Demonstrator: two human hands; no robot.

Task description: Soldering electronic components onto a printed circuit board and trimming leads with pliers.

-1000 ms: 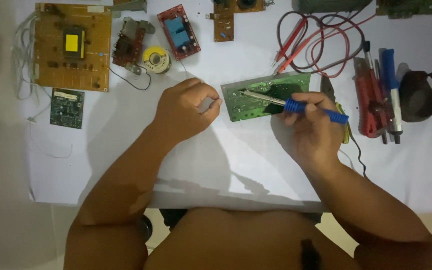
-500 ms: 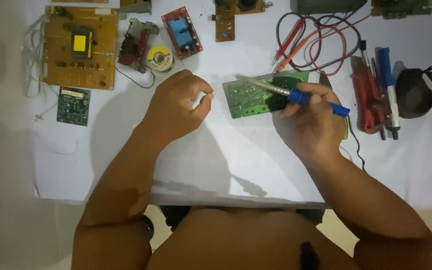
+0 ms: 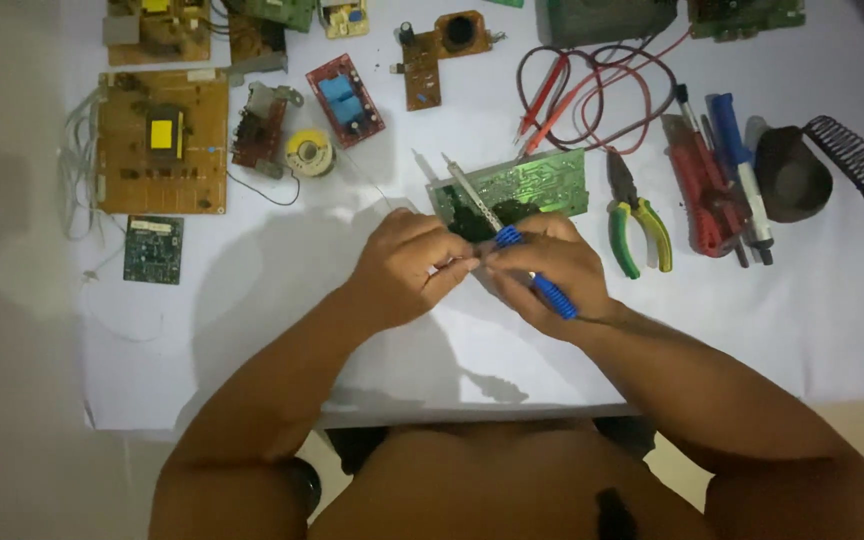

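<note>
- Our right hand [image 3: 550, 268] is closed around a soldering iron with a ribbed blue plastic handle and a thin metal shaft [image 3: 512, 240]; the shaft slants up and to the left across the board.
- Our left hand [image 3: 414, 265] is curled narrow, its fingertips pinched together and touching the right hand's fingers just beside the blue handle; we cannot tell whether anything is held in the pinch.
- A green rectangular circuit board [image 3: 537, 185] lies flat on the white-covered desk [image 3: 812, 310], just beyond both hands, with the iron's tip over its left end.
- Green-and-yellow-handled pliers [image 3: 637, 220] lie just to the right of the board.
- A small spool of solder wire [image 3: 308, 152] sits to the board's left, and a large tan circuit board with a yellow component [image 3: 162, 140] lies further left.
- Red test leads [image 3: 572, 90] are coiled behind the green board.
</note>
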